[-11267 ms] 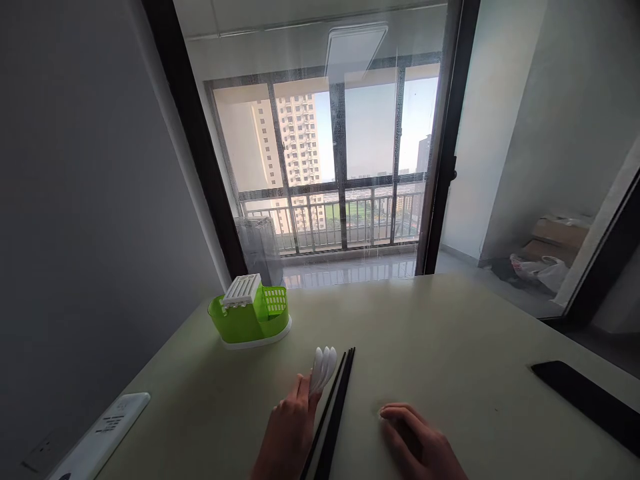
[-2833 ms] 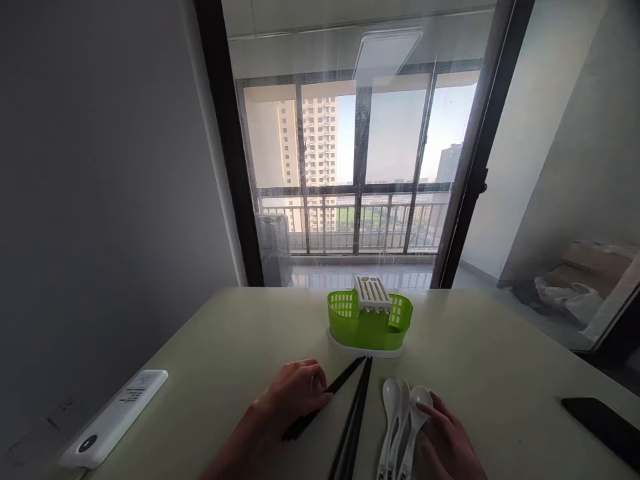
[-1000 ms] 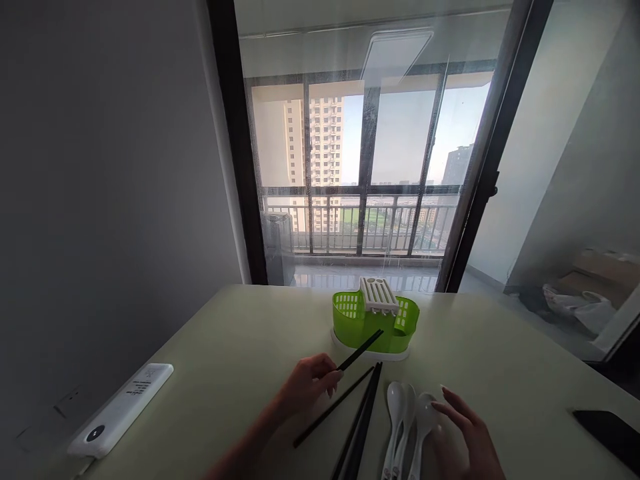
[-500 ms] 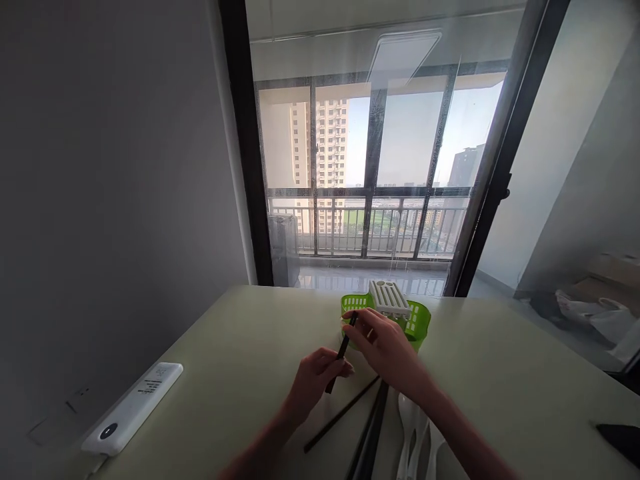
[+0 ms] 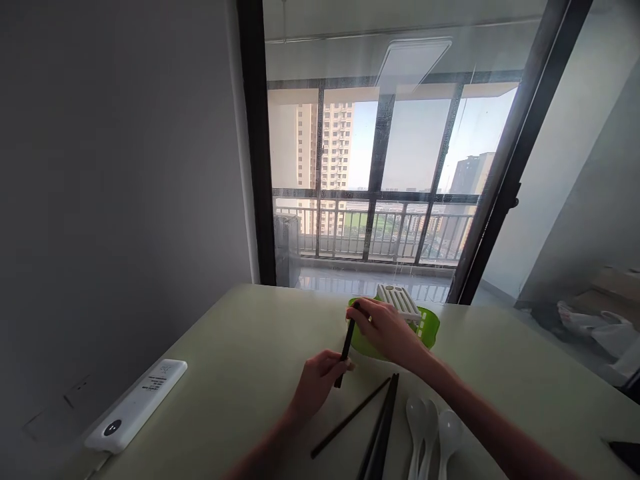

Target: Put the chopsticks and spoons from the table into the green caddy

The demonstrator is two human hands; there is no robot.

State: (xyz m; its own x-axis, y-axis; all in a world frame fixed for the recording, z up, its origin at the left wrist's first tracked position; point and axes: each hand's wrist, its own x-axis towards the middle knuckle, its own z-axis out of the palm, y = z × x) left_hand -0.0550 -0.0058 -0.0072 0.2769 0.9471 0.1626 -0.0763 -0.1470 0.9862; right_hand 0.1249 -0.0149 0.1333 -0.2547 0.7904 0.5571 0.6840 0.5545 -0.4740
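Observation:
Dark chopsticks (image 5: 347, 340) slant upward between my two hands, above the table; how many are in the bundle I cannot tell. My left hand (image 5: 320, 378) is closed around their lower part. At the upper end, the fingers of my right hand (image 5: 384, 328) pinch the tips. Just behind the right hand stands a green plastic basket (image 5: 429, 328), partly covered by that hand, with a white slotted rack (image 5: 400, 301) resting on top. Below the hands lie a single dark chopstick (image 5: 350, 418) and more dark chopsticks (image 5: 383, 430) in a bunch.
Several white spoons (image 5: 417, 420) lie right of the chopsticks, near my right forearm. A white power strip (image 5: 137, 403) sits at the left edge of the pale table (image 5: 240, 373). A dark object (image 5: 625, 453) is at the right edge. A glass sliding door stands beyond the table.
The held chopsticks have become a little more upright, with both hands still on them. The view has shifted slightly, and the spoons and loose chopsticks show more fully.

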